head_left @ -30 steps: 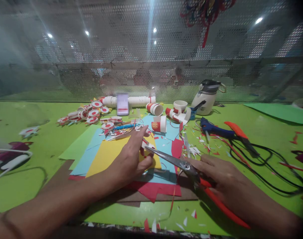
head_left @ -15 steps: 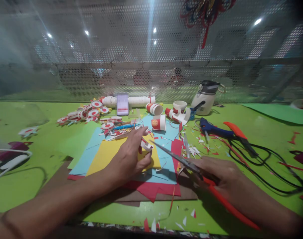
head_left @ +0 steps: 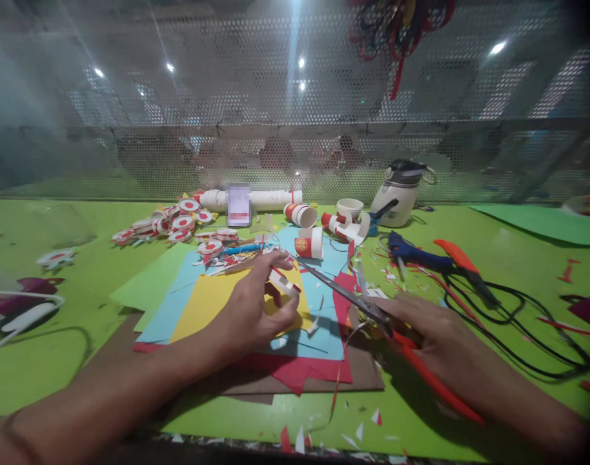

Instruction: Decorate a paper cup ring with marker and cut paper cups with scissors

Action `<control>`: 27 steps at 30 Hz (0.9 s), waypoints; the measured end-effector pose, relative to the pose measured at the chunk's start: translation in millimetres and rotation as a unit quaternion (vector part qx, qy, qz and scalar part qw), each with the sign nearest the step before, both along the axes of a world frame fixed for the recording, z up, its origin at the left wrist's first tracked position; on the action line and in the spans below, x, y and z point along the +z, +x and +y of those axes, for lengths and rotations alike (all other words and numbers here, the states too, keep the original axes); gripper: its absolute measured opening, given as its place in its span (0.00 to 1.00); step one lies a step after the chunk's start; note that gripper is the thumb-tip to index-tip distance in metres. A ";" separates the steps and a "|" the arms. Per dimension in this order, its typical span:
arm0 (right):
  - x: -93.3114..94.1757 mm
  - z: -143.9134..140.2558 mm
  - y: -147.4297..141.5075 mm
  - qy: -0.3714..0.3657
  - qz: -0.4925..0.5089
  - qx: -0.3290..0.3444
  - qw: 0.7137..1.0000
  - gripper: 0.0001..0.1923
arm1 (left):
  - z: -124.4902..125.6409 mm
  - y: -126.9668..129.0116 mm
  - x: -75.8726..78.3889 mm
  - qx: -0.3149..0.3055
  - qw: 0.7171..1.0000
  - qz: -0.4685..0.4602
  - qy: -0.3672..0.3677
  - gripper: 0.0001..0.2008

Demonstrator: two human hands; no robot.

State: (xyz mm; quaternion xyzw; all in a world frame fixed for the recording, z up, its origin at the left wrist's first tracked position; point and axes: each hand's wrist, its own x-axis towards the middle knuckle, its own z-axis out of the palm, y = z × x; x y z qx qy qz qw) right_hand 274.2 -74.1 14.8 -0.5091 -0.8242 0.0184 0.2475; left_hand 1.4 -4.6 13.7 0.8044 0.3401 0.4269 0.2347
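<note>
My left hand (head_left: 250, 310) pinches a small white-and-red paper-cup piece (head_left: 284, 283) above the stacked coloured paper sheets (head_left: 205, 297). My right hand (head_left: 423, 332) grips red-handled scissors (head_left: 367, 307); their blades point up and left, a short way right of the cup piece without touching it. A thin curled paper strip hangs below the blades over the red sheet (head_left: 299, 371).
Red-and-white paper cups (head_left: 310, 242) and a pile of cut cup discs (head_left: 169, 223) lie beyond the sheets. A white tube (head_left: 266, 197), a white bottle (head_left: 401, 190), a blue glue gun (head_left: 416, 255) with black cable (head_left: 512, 323) and an orange cutter (head_left: 457, 255) sit on the green table (head_left: 57, 336). Perforated mesh stands behind.
The scissors have swung away from the cup piece, blades now pointing further up and right of it. My left hand has lifted the piece slightly. My right hand shifted a little left.
</note>
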 end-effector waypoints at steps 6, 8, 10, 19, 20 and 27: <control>2.9 -4.5 0.1 0.017 -0.032 0.048 0.998 0.25 | -0.7 -1.1 2.8 0.008 1.000 0.014 -0.017 0.19; 4.6 -6.1 -1.2 0.032 -0.045 0.057 0.997 0.25 | -0.6 -1.3 3.5 0.023 0.999 0.041 -0.008 0.19; 5.2 -6.1 -2.1 0.044 -0.066 0.058 0.995 0.26 | -0.4 -1.4 3.7 0.032 0.997 0.065 0.001 0.19; 6.2 -8.0 -4.4 0.073 -0.128 0.031 0.989 0.22 | 4.3 -4.7 -5.2 0.065 0.983 0.136 0.103 0.24; 6.4 -8.8 -5.1 0.069 -0.129 0.027 0.989 0.22 | 4.8 -4.7 -5.7 0.067 0.980 0.140 0.125 0.25; 6.6 -10.2 -7.6 0.036 -0.120 0.017 0.992 0.19 | 3.5 -4.2 -5.4 0.066 0.960 0.176 0.206 0.27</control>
